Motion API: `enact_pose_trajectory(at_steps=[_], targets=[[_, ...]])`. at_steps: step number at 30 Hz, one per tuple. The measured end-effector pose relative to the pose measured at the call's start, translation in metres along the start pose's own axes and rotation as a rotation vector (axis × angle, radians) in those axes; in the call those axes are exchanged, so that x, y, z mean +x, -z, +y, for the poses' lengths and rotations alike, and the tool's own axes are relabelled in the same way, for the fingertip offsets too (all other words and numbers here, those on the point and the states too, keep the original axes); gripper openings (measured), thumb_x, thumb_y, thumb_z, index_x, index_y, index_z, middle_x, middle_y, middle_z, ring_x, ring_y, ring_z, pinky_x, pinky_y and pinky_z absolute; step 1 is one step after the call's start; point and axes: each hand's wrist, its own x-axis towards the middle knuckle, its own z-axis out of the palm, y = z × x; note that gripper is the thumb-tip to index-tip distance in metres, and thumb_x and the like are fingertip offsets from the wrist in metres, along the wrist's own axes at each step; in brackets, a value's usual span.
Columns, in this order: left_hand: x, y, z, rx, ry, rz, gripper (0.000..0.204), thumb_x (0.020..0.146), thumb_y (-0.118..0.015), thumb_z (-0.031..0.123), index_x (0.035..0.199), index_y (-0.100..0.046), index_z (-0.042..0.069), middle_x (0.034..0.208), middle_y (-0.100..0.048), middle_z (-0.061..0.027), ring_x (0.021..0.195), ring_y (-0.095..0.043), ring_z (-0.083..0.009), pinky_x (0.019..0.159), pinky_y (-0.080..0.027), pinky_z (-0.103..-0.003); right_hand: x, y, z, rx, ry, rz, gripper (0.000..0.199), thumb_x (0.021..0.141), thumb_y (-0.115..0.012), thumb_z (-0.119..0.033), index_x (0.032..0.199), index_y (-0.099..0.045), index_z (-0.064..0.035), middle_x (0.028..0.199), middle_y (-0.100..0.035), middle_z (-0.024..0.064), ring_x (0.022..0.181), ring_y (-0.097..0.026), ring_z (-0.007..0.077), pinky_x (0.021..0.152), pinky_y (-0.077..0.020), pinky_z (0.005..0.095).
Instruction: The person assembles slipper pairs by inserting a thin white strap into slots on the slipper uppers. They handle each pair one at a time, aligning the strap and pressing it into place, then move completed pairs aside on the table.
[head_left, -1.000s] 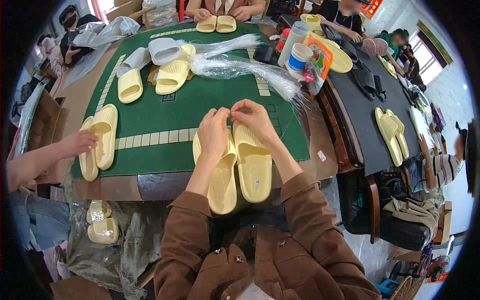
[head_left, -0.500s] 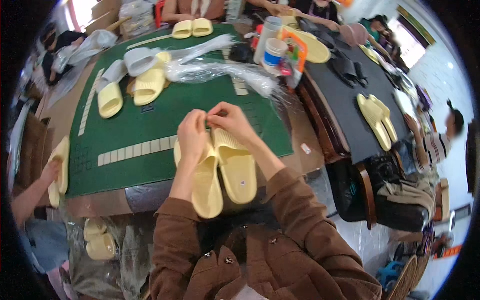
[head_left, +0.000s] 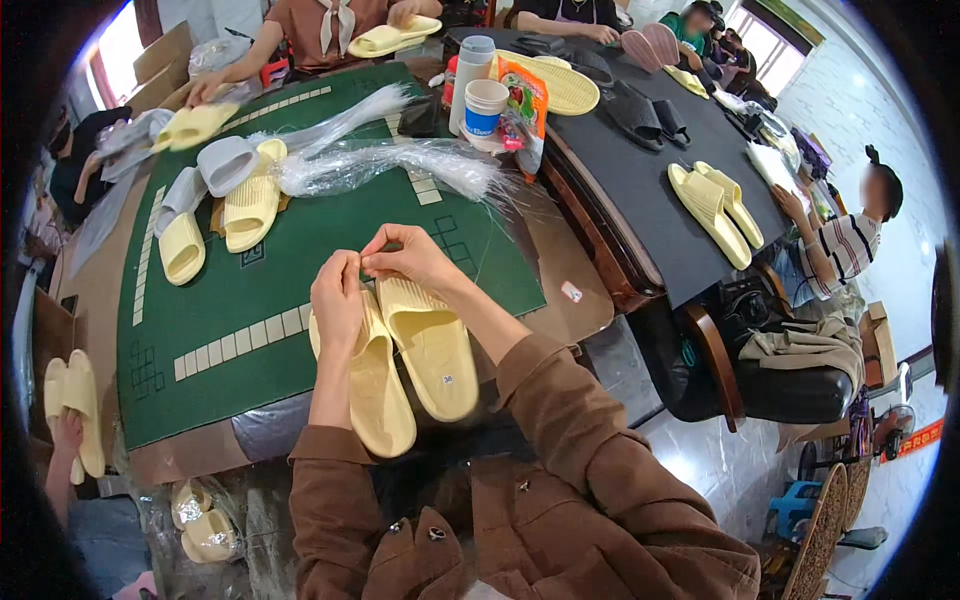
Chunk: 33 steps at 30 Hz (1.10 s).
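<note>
Two pale yellow slippers lie side by side in front of me: the left slipper and the right slipper, toes away from me and heels over the table's near edge. My left hand and my right hand meet above the toe ends, fingertips pinched together. What they pinch is too small to make out. Beyond them on the green mat lie bundles of clear thin plastic strands, with more yellow slippers and grey slippers to the left.
A white-and-blue cup and a grey bottle stand at the mat's far right. A dark table on the right bears a yellow slipper pair and black slippers. Co-workers sit around; one hand at left holds slippers.
The view has shifted. My hands keep pinching above the slipper toes. Across the table a person now holds up a yellow slipper, and the left co-worker's slippers sit lower in view.
</note>
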Motion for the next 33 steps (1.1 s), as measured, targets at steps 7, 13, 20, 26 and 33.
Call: enact_pose_trajectory(at_steps=[7, 13, 20, 26, 33], targets=[[-0.002, 0.001, -0.001, 0.022, 0.087, -0.002, 0.013, 0.095, -0.054, 0.012, 0.09, -0.057, 0.001, 0.078, -0.06, -0.0141, 0.072, -0.057, -0.0285, 0.065, -0.044, -0.038, 0.0, -0.007, 0.002, -0.005, 0.052, 0.006, 0.01, 0.085, -0.07, -0.005, 0.091, -0.063, -0.001, 0.083, -0.067, 0.0051, 0.071, -0.062, 0.0079, 0.062, -0.0515, 0.0212], [-0.003, -0.002, -0.005, 0.281, -0.065, 0.037, 0.008, 0.09, -0.058, 0.008, 0.09, -0.061, 0.001, 0.083, -0.06, -0.0138, 0.078, -0.059, -0.0311, 0.067, -0.045, -0.039, -0.002, -0.013, -0.007, -0.165, 0.078, 0.107, 0.022, 0.091, -0.063, -0.012, 0.109, -0.063, 0.002, 0.09, -0.067, 0.0062, 0.07, -0.062, 0.0082, 0.063, -0.0517, 0.0231], [-0.007, 0.013, 0.059, 0.397, -0.354, -0.022, 0.019, 0.088, -0.061, 0.011, 0.107, -0.062, 0.005, 0.099, -0.06, -0.0131, 0.093, -0.058, -0.0318, 0.082, -0.045, -0.042, -0.05, 0.063, -0.056, -0.42, 0.325, 0.504, 0.016, 0.092, -0.056, -0.006, 0.102, -0.067, -0.0013, 0.09, -0.069, 0.007, 0.069, -0.065, 0.0129, 0.06, -0.0507, 0.0259], [-0.09, -0.001, 0.085, 0.799, -0.211, -0.222, 0.065, 0.084, -0.067, 0.031, 0.142, -0.043, 0.013, 0.138, -0.043, -0.0162, 0.133, -0.037, -0.0343, 0.112, -0.013, -0.062, -0.157, 0.201, -0.145, -0.854, 0.568, 1.179, 0.013, 0.092, -0.059, -0.006, 0.101, -0.067, -0.0011, 0.092, -0.067, 0.0084, 0.087, -0.061, 0.0155, 0.081, -0.0482, 0.0287], [-0.097, -0.025, 0.088, 0.716, -0.242, -0.191, 0.068, 0.076, -0.073, 0.03, 0.139, -0.047, 0.022, 0.142, -0.04, -0.0165, 0.14, -0.03, -0.0344, 0.11, -0.005, -0.071, -0.27, 0.408, -0.169, -0.916, 0.243, 1.549, 0.035, 0.092, -0.057, -0.029, 0.112, -0.065, -0.0017, 0.115, -0.064, 0.0202, 0.107, -0.06, 0.0303, 0.096, -0.0423, 0.0406]])
